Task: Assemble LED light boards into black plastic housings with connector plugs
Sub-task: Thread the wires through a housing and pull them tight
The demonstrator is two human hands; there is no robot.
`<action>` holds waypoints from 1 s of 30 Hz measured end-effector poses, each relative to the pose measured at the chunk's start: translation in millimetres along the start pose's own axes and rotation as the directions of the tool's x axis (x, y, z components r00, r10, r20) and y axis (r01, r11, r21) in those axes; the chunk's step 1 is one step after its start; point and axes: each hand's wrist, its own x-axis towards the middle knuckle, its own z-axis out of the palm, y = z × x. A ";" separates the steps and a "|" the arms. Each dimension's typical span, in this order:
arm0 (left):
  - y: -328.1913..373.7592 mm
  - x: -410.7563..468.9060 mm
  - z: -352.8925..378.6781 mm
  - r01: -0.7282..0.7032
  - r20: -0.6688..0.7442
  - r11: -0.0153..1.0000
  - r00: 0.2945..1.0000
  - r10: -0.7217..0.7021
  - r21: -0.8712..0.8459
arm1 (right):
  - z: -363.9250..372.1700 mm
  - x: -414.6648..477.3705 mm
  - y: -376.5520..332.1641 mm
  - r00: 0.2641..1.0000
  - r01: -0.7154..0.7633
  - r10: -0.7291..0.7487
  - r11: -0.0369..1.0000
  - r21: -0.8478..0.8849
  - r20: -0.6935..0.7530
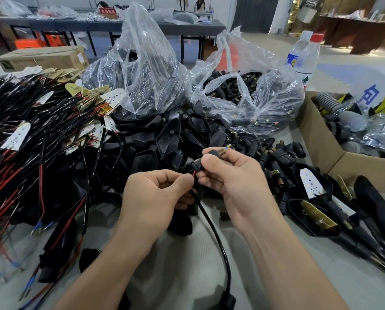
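Note:
My right hand (229,175) pinches a black connector plug (211,156) with a brass threaded end and a blue wire tip poking out of it. My left hand (155,193) pinches the red and black wires right below the plug. A black sheathed cable (218,238) runs from my hands down toward me. A pile of empty black housings (164,135) lies just beyond my hands. Wired LED boards (17,136) are heaped on the left. Assembled housings with boards (311,183) lie to the right.
Two clear plastic bags (142,70) hold more black parts; loose connector plugs (274,153) spill in front of the right-hand bag. An open cardboard box (321,139) stands at right, a water bottle (303,57) behind it. Grey tabletop (187,265) shows under my forearms.

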 end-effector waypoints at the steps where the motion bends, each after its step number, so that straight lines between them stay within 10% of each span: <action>1: -0.1 0.1 -0.7 -0.004 0.001 1.000 1.000 0.004 0.004 | 0.4 -0.1 0.5 1.000 -0.007 0.007 1.000 0.003 0.008; 14: -2.7 -8.9 -7.6 -0.258 0.025 0.885 0.963 0.270 0.389 | 4.3 -4.9 5.9 0.995 0.027 -0.002 0.966 -0.258 0.099; 30: -1.2 -1.4 -4.5 -0.101 0.024 0.982 0.995 0.098 0.158 | -9.1 2.1 -10.9 0.988 0.140 -0.154 0.943 -0.301 -0.023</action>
